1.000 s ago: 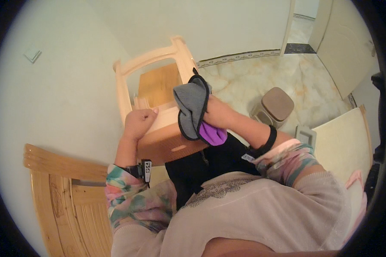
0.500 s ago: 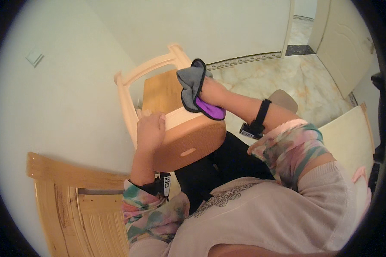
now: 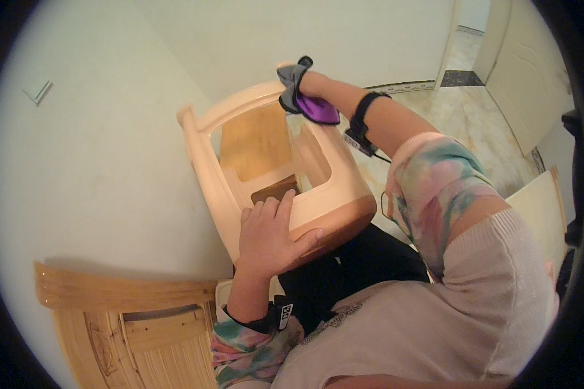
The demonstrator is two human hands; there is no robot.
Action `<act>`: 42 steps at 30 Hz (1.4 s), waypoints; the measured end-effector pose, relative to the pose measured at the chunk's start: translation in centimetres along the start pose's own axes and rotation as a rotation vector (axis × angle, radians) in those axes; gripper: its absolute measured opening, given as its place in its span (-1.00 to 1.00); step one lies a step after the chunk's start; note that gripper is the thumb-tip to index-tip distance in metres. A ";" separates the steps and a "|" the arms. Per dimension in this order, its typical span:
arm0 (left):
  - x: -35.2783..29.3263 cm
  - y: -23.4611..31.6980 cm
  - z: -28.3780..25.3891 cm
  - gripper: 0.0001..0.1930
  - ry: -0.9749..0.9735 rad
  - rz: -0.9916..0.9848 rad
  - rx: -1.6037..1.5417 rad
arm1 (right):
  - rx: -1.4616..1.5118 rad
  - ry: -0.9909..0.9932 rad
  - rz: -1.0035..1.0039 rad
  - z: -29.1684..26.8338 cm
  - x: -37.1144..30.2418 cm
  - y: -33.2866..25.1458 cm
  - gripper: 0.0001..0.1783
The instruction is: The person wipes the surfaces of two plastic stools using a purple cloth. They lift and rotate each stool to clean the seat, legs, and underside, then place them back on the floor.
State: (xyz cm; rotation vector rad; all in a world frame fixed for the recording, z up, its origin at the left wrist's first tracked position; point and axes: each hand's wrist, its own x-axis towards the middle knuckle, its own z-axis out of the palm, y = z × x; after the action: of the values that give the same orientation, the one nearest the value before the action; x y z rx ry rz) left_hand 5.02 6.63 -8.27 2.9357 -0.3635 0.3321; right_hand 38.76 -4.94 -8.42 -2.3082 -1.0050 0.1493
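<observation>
A peach plastic stool (image 3: 347,172) with a brown textured seat (image 3: 340,223) is tipped on its side in front of me, its legs pointing away. My left hand (image 3: 266,236) grips the near edge by the seat, fingers over the frame and thumb spread along the brown part. At the far right leg end, my right hand (image 3: 315,84) is closed round a grey and purple cloth (image 3: 319,111) with black edging, which is pressed on the leg. The right fingers are mostly hidden by the cloth.
Through the stool's openings a wooden board (image 3: 256,142) shows behind it. A wooden chair back (image 3: 123,285) stands at lower left by the wall. A cream panel with a wooden edge (image 3: 538,207) is at right, and an open door (image 3: 525,78) stands beyond the marble floor (image 3: 448,117).
The stool has turned, so its open underside frame now shows more. My right hand moved the cloth from near the seat up to the far leg end. My left hand shifted right and nearer.
</observation>
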 end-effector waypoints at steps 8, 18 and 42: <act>0.1 -0.5 0.3 -0.24 0.014 -0.045 0.006 | 0.089 -0.051 -0.024 -0.4 -0.5 0.5 -0.52; 0.0 -0.6 1.4 -0.42 0.121 -0.044 0.038 | 0.055 0.149 -0.185 5.3 -16.4 -1.4 -0.53; -5.2 -6.5 6.7 -0.47 0.575 -0.872 -1.386 | 0.027 0.375 -0.364 8.3 -28.4 -6.2 -0.47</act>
State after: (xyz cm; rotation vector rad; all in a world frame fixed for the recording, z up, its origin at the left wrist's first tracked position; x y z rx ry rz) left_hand 3.15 12.70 -16.85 1.3321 0.5537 0.4732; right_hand 12.08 -17.41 -15.31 -1.9860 -1.1871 -0.3995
